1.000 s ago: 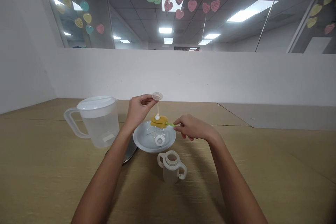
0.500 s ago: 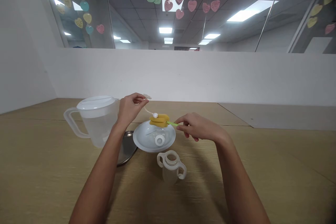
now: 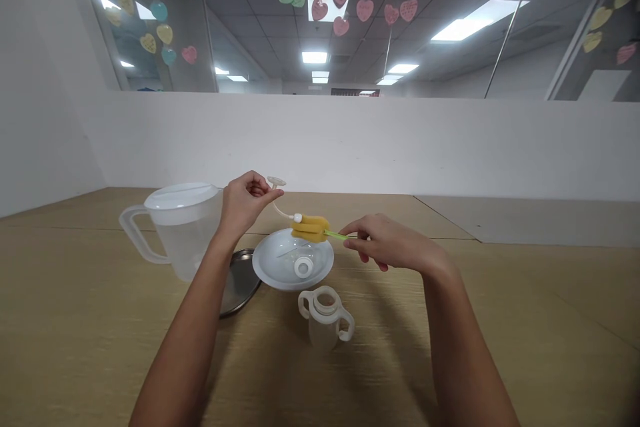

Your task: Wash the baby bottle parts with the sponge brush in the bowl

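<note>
Pinched in my left hand (image 3: 249,203) is a pale straw (image 3: 283,212) with a flat, disc-like top (image 3: 276,181) and a white weighted end. That white end touches the tip of a yellow sponge brush (image 3: 310,228). My right hand (image 3: 383,239) grips the brush by its thin green handle (image 3: 336,235), fingers curled round it. Below them sits a white bowl (image 3: 265,269) holding a clear piece with a white ring (image 3: 303,267). Nearer to me, a translucent two-handled cup (image 3: 324,330) stands upright with its top uncovered.
A lidded clear plastic pitcher (image 3: 177,233) stands at the left behind my forearm. A round metal tray (image 3: 241,287) lies partly hidden beside the bowl. Behind the wooden table (image 3: 500,333) rises a white wall (image 3: 350,143) with a window above.
My right hand and the sponge brush have moved slightly right. My left hand has shifted a little left and up, so the straw's top shows more fully.
</note>
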The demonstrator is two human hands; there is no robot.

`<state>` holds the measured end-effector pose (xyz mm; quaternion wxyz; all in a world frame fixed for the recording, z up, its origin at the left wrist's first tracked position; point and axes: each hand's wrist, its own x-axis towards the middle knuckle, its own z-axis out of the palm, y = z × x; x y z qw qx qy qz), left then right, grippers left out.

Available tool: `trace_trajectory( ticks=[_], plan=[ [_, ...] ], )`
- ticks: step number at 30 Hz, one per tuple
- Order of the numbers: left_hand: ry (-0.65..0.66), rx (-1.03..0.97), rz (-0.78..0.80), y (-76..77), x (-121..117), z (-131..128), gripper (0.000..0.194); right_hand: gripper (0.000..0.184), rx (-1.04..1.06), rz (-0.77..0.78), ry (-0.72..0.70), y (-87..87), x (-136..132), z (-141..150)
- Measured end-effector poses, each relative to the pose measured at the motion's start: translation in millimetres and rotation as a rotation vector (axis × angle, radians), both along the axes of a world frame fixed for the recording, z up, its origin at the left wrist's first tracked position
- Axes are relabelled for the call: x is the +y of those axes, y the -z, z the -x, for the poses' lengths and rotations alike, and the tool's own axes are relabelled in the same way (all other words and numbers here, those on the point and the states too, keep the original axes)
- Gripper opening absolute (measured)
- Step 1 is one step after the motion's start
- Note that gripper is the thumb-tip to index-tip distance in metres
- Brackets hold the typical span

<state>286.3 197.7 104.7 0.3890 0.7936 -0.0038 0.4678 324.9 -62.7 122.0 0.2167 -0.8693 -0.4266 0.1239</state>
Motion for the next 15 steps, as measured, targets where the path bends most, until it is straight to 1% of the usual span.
trace_trajectory(
  ticks=[3,5,10,15],
  plan=[
    [0.033,-0.005,0.014,-1.2,-2.7,1.1,0.033,0.036,-0.011,-0.001,0.005,-0.1,-0.5,0.2],
    [0.031,-0.002,0.002,-2.3,-5.4,2.0,0.032,0.037,-0.011,0.002,-0.004,-0.3,-0.2,1.0],
    [-0.025,-0.002,-0.039,-3.9,-7.9,3.5,0.03,0.038,-0.005,-0.004,0.012,-1.4,-1.3,2.8],
    [-0.068,-0.031,-0.038,-4.0,-5.7,4.3,0.028,0.035,-0.012,-0.014,0.006,-2.4,-4.6,2.9]
  ],
)
